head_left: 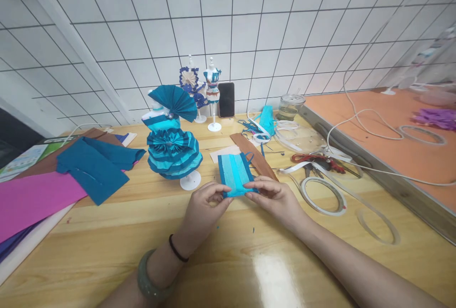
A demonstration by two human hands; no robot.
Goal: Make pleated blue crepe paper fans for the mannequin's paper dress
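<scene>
Both my hands pinch the near edge of a small striped paper piece (pixel 234 171), dark blue at the sides and light blue in the middle, which lies on the wooden table (pixel 142 232). My left hand (pixel 204 206) grips its left corner with thumb and fingers closed. My right hand (pixel 275 196) grips its right corner the same way. A mannequin in a pleated blue paper dress (pixel 173 139) stands just left of the piece. A brown paper strip (pixel 253 154) lies behind it.
Blue sheets (pixel 94 165) and a pink sheet (pixel 32 201) lie at left. Two small mannequins (pixel 213 90), a phone (pixel 226 100) and a jar (pixel 289 107) stand by the tiled wall. Tape rings (pixel 323 196), scissors (pixel 320 160) and white cables (pixel 356 118) are at right, beside an orange table (pixel 409 151).
</scene>
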